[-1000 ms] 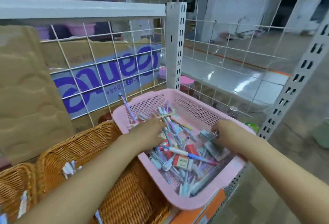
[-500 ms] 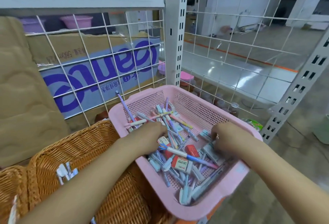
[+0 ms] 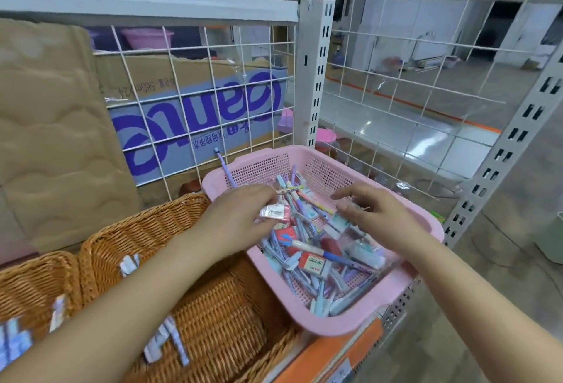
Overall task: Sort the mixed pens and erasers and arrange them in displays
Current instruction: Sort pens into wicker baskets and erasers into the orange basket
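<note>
the left grip point(image 3: 243, 215) pinches a pink-wrapped eraser point(image 3: 275, 211) over the pink basket point(image 3: 426, 230), its long side running left to right. the wicker basket point(image 3: 146, 230) lies just beside, on that grip's left. the right grip point(image 3: 374, 215) hovers, fingers loose, over the pens point(image 3: 307, 248). both baskets sit on a shelf point(image 3: 332, 349) backed by wire grid point(image 3: 195, 102).

Jumbled pens point(image 3: 323, 253) & erasers point(image 3: 313, 265) in pink basket point(image 3: 259, 166); one pink-wrapped eraser point(image 3: 275, 211) in left hand point(image 3: 240, 218).
</note>
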